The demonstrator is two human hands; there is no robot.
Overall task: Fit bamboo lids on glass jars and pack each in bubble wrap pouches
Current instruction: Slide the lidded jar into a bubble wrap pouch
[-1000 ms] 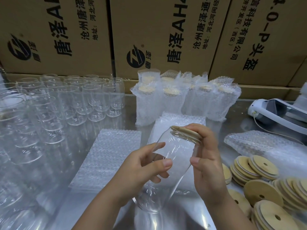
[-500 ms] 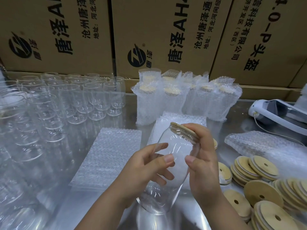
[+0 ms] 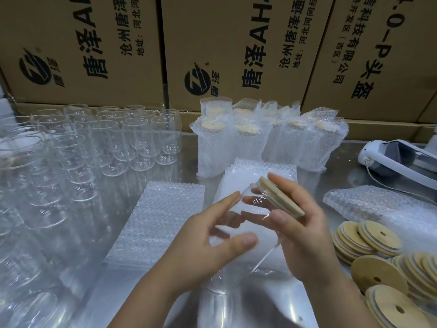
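I hold a clear glass jar tilted over the metal table, its mouth pointing up and to the right. A round bamboo lid sits on that mouth, seen nearly edge-on. My right hand grips the lid, with the thumb under its rim and the fingers over its top. My left hand holds the jar's body, thumb in front and fingers behind the glass, with the index finger stretched out straight. Flat bubble wrap pouches lie in a stack just left of the jar, and more pouches lie behind it.
Several empty glass jars crowd the left side. Wrapped jars stand at the back centre. Loose bamboo lids pile up at the right, behind them more bubble wrap and a white device. Cardboard boxes wall the back.
The jar's lidded top has swung right and lower, so the lid now shows more edge-on. My left index finger has straightened away from the glass.
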